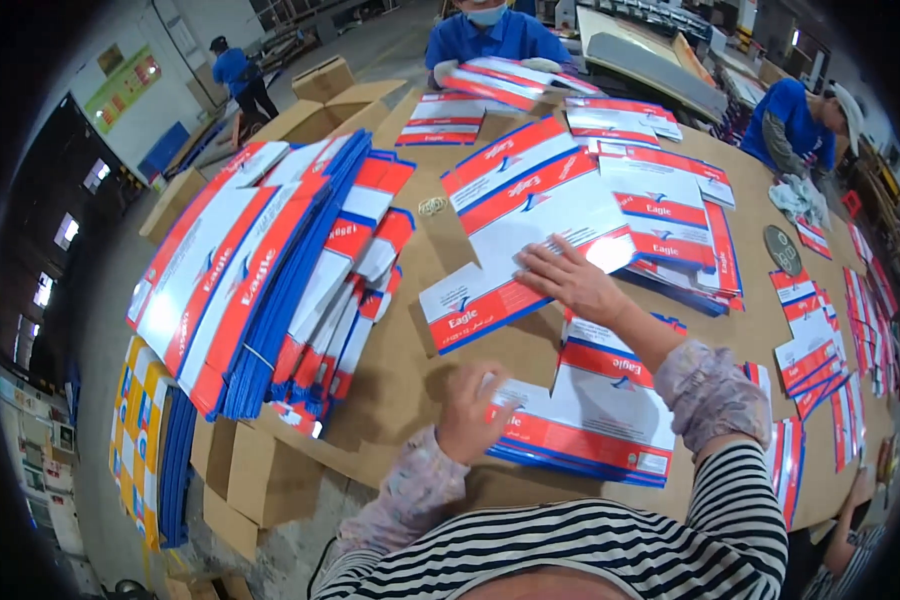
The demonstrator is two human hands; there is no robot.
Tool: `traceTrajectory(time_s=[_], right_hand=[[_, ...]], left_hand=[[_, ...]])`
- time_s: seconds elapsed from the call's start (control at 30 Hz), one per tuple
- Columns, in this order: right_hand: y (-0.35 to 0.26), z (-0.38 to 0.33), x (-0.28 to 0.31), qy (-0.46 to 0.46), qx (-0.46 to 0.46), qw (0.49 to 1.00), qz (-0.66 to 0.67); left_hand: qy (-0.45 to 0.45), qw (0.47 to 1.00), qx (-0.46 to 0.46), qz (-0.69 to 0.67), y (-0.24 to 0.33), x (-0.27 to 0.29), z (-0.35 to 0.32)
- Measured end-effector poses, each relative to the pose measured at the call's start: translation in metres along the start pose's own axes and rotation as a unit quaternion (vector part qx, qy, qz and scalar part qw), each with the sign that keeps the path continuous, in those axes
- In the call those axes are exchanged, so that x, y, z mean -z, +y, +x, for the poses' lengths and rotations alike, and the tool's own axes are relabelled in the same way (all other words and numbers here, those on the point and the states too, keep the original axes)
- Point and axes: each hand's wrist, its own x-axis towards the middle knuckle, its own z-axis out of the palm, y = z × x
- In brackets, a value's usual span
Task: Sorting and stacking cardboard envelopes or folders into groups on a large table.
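My right hand (574, 284) lies with fingers stretched out on a flat folded carton (530, 228), printed red and white with blue edging. This carton sits at a slant in the middle of the table, its lower left flap (470, 308) pointing toward me. Closer to my body is a neat stack of the same flat cartons (590, 420). At that stack's left end is my left hand (468, 412), slightly blurred, its thumb and fingers bent but apart, with nothing visible in it. Whether it touches the stack I cannot tell.
A tall leaning pile of flat cartons (240, 270) stands at left, above yellow-patterned ones (142, 430). More carton piles (660, 205) lie beyond my right hand. A brown cardboard box (270, 480) stands below the table's left edge. Across the table, a masked co-worker (495, 45) handles cartons; another person (795, 125) bends at right.
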Motion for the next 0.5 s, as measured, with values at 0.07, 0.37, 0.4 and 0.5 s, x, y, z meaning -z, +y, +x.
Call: traceTrajectory(time_s=[0.07,0.37,0.4,0.5], right_hand=[[0.003,0.008,-0.023,-0.004,0.01,0.999,0.044],[-0.023,0.009,-0.067,-0.103,-0.072,0.986,0.111],[-0.03,0.008,-0.047,-0.133,-0.123,0.975,0.126],[-0.049,-0.032,0.013,-0.136,-0.151,0.955,0.217]], left_hand=[[-0.046,0.999,-0.027,0.002,0.011,-0.011,-0.004],[-0.256,0.965,-0.022,0.058,0.01,-0.041,-0.025],[-0.264,0.963,-0.019,0.054,0.013,-0.039,-0.025],[-0.276,0.958,0.005,0.079,0.02,-0.047,-0.007]])
